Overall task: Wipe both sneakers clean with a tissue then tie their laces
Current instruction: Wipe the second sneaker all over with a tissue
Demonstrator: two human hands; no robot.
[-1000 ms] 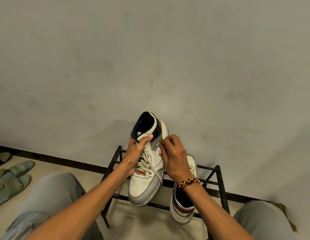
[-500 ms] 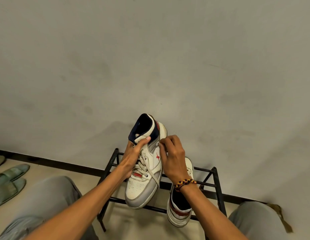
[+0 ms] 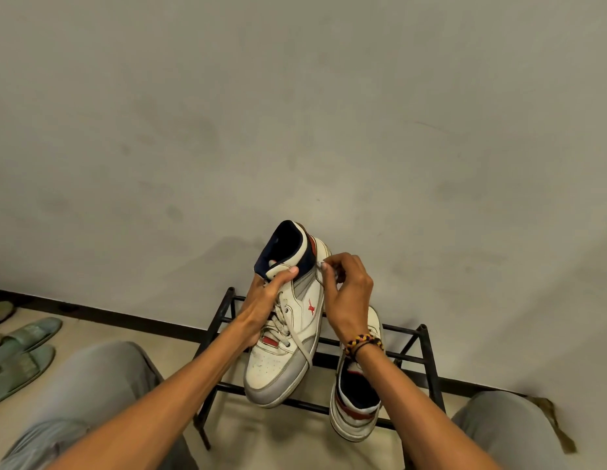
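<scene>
Left hand [image 3: 261,310] grips the raised white leather high-top sneaker with grey toe rand, red logo and navy collar lining [image 3: 288,320] from its far side, thumb hooked over the tongue top, the other fingers wrapped behind the upper and out of view. The sneaker hangs toe-down in the air between both hands, above the black metal shoe rack [image 3: 427,361]. Right hand [image 3: 346,293] has its fingers [image 3: 329,266] curled in a pinch at the collar edge, holding what looks like the end of the cream flat lace [image 3: 297,337]; the lace runs slack from the eyelets down across the toe. Change over the last second: the right hand has climbed from beside the mid-eyelets to the collar, carrying the lace end up with it, while the left hand's hold is unchanged; the shoe has tipped slightly. Judgement: the lace is being drawn out and freed for length, so tying is only at its first pull, no knot yet formed. No tissue in sight, so wiping of this shoe appears done. The second matching white sneaker [image 3: 356,401] sits below the right wrist on the rack, opening up, its laces mostly hidden by the arm; whether tied, cannot tell. Pale green slippers [image 3: 20,351] lie well left of the left hand on the floor.
</scene>
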